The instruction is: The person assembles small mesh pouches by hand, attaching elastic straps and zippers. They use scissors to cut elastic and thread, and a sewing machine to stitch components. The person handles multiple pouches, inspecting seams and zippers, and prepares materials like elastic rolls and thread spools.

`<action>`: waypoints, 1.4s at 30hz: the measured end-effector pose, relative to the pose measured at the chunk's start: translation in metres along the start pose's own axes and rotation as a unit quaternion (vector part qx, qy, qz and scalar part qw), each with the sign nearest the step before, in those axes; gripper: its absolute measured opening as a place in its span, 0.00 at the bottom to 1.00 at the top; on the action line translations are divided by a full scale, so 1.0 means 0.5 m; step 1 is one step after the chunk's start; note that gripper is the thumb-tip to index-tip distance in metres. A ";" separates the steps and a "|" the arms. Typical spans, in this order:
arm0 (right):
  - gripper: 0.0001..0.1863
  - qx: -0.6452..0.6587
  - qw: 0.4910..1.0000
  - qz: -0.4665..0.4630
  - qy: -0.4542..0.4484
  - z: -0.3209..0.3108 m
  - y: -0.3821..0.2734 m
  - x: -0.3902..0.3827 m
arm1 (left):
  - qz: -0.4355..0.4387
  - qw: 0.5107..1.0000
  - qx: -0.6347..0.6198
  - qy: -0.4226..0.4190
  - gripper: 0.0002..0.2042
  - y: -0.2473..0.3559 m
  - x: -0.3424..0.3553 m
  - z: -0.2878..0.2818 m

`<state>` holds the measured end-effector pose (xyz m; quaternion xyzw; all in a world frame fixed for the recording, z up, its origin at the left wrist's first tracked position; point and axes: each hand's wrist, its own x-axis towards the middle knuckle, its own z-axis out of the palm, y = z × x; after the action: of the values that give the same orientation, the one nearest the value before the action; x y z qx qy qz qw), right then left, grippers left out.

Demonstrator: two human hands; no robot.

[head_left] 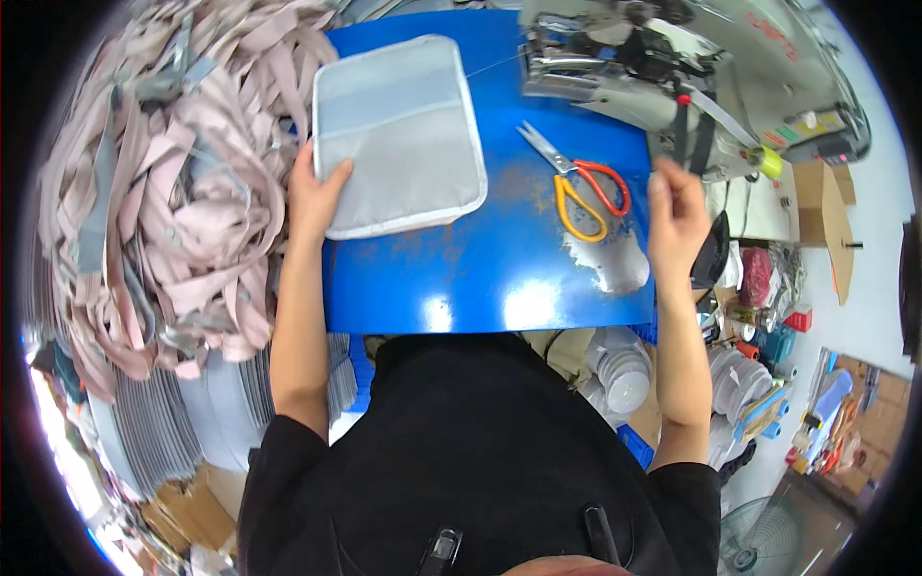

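A flat grey fabric panel (403, 163) with rounded corners and white edge binding lies on the blue table. It has a paler band across its far part. My left hand (315, 197) grips its left edge, thumb on top and fingers underneath. A thin thread runs from the panel's far right side to the sewing machine (615, 72). Slightly blurred, my right hand (677, 211) is raised at the table's right edge, by the machine, its fingers curled together; whatever they may hold is hidden. Between my hands, scissors (574, 182) with one red and one yellow handle rest on the table.
A big heap of pinkish-grey fabric strips (192, 211) crowds the left side. Stacked grey panels (154, 422) stand below it. The blue table (413, 288) has worn patches. Thread cones (619, 374) and a fan (768, 538) are at the lower right.
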<state>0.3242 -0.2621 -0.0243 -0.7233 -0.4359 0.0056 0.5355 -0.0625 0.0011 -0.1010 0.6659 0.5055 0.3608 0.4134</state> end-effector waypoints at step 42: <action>0.17 0.362 0.833 0.292 -0.299 0.118 -0.214 0.273 | 0.261 0.958 -0.023 -0.114 0.40 0.285 0.076 0.405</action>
<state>0.3140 -0.1250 0.0965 -0.5344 -0.3102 0.5354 0.5758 0.1814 -0.0203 -0.0488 0.8020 0.2551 0.3890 0.3747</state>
